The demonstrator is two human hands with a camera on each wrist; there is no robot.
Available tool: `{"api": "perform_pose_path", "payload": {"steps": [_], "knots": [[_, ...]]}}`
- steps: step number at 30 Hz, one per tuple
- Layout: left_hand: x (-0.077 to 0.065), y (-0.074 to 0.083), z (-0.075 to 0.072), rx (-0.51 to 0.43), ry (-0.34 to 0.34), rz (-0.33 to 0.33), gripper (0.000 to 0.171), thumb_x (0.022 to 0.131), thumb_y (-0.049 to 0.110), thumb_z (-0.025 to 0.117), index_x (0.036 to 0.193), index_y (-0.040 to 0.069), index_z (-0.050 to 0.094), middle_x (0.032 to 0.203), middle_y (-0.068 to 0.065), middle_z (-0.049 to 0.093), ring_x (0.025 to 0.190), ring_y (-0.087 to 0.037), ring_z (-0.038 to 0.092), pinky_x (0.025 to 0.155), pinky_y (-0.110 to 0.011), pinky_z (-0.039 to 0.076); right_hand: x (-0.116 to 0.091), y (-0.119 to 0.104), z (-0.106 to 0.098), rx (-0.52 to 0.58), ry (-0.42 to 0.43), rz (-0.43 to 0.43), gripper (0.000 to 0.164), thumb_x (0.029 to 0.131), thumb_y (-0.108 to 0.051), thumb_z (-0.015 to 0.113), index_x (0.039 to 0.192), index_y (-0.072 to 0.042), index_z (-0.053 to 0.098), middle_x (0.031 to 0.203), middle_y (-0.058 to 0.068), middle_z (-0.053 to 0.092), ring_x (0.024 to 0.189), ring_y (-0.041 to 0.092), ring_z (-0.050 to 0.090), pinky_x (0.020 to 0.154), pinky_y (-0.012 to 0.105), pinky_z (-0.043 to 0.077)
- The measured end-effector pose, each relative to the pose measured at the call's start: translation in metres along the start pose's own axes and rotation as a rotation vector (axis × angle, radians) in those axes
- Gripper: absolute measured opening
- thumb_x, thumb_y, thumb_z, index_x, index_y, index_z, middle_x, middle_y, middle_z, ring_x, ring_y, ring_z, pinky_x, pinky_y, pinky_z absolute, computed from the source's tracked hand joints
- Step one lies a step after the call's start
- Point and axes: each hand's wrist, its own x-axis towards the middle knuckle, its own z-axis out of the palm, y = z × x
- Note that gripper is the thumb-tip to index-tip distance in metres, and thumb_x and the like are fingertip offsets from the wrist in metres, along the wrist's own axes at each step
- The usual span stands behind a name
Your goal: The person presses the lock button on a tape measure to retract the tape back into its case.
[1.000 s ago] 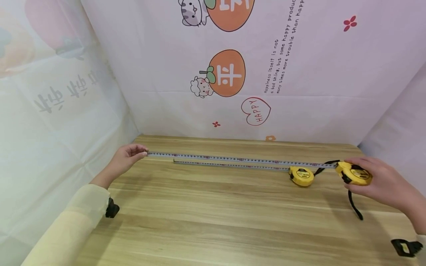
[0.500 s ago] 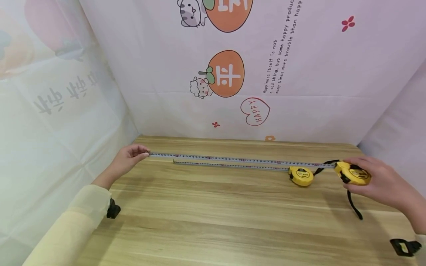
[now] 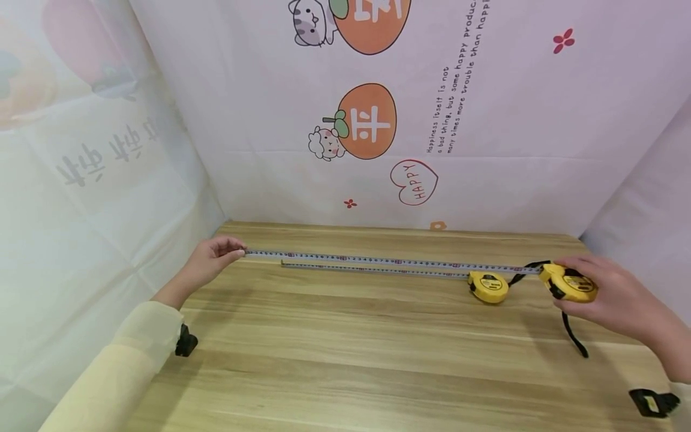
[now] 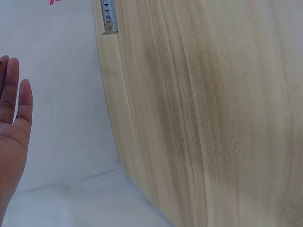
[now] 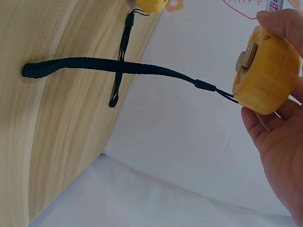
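My left hand (image 3: 210,262) pinches the free end of a tape measure's blade between thumb and fingertips at the table's far left. At the right, my right hand (image 3: 612,291) grips that tape measure's yellow case (image 3: 567,283), its metal clip facing the camera in the right wrist view and a black wrist strap (image 5: 156,70) trailing from it. The drawn-out blade (image 3: 372,260) stretches straight between both hands. Just in front of it, a second yellow tape measure (image 3: 489,287) rests on the table, its own blade (image 3: 378,270) drawn out leftward, shorter, the hook end (image 4: 110,32) showing in the left wrist view.
The wood-grain table (image 3: 345,354) runs back to a printed white cloth wall (image 3: 259,120). Cloth also hangs along its left and right sides. The second tape measure's black strap (image 3: 520,273) lies behind its case. A black wrist camera (image 3: 186,341) sits at the left sleeve.
My left hand has shifted slightly right and my right hand slightly left, still holding blade end and case. The stretch of blade between them is a little shorter. The second tape measure stays put.
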Motion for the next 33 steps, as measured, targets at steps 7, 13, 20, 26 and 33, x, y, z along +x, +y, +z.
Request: {"api": "perform_pose_path", "payload": {"steps": [7, 13, 20, 26, 33], "knots": [[0.0, 0.001, 0.002, -0.005, 0.0, 0.004, 0.024, 0.098, 0.014, 0.06, 0.115, -0.003, 0.062, 0.107, -0.018, 0.064, 0.087, -0.006, 0.061, 0.074, -0.02, 0.051, 0.002, -0.003, 0.0, -0.017, 0.013, -0.024, 0.07, 0.059, -0.007, 0.092, 0.12, 0.005, 0.06, 0.111, 0.019, 0.054, 0.086, 0.032, 0.053, 0.055, 0.026, 0.046], [-0.007, 0.023, 0.003, 0.002, -0.002, 0.003, 0.021, 0.099, 0.008, 0.058, 0.113, -0.008, 0.061, 0.104, -0.022, 0.063, 0.084, -0.006, 0.059, 0.072, -0.02, 0.05, 0.004, -0.004, 0.0, -0.044, 0.022, -0.041, 0.07, 0.059, -0.007, 0.091, 0.12, 0.008, 0.059, 0.111, 0.02, 0.055, 0.088, 0.033, 0.052, 0.057, 0.029, 0.046], [-0.004, 0.014, 0.003, 0.016, 0.006, 0.018, 0.022, 0.099, 0.01, 0.058, 0.113, -0.006, 0.062, 0.104, -0.019, 0.064, 0.083, -0.007, 0.059, 0.07, -0.021, 0.05, 0.005, -0.005, 0.0, -0.029, 0.032, -0.047, 0.071, 0.058, -0.006, 0.091, 0.12, 0.008, 0.06, 0.111, 0.019, 0.055, 0.088, 0.032, 0.05, 0.058, 0.027, 0.045], [0.001, -0.001, 0.004, 0.01, 0.013, 0.014, 0.024, 0.099, 0.016, 0.06, 0.113, -0.002, 0.063, 0.105, -0.018, 0.064, 0.085, -0.01, 0.06, 0.071, -0.022, 0.05, 0.008, -0.007, 0.001, 0.006, 0.04, -0.035, 0.071, 0.058, -0.006, 0.092, 0.12, 0.005, 0.061, 0.113, 0.018, 0.055, 0.086, 0.025, 0.048, 0.056, 0.023, 0.045], [-0.003, 0.011, 0.003, 0.002, 0.006, -0.001, 0.023, 0.099, 0.013, 0.058, 0.115, -0.005, 0.062, 0.107, -0.021, 0.063, 0.086, -0.007, 0.059, 0.072, -0.021, 0.049, 0.01, -0.009, 0.0, 0.018, 0.041, -0.039, 0.071, 0.057, -0.007, 0.093, 0.12, 0.005, 0.061, 0.114, 0.019, 0.055, 0.087, 0.027, 0.05, 0.056, 0.021, 0.045]]}}
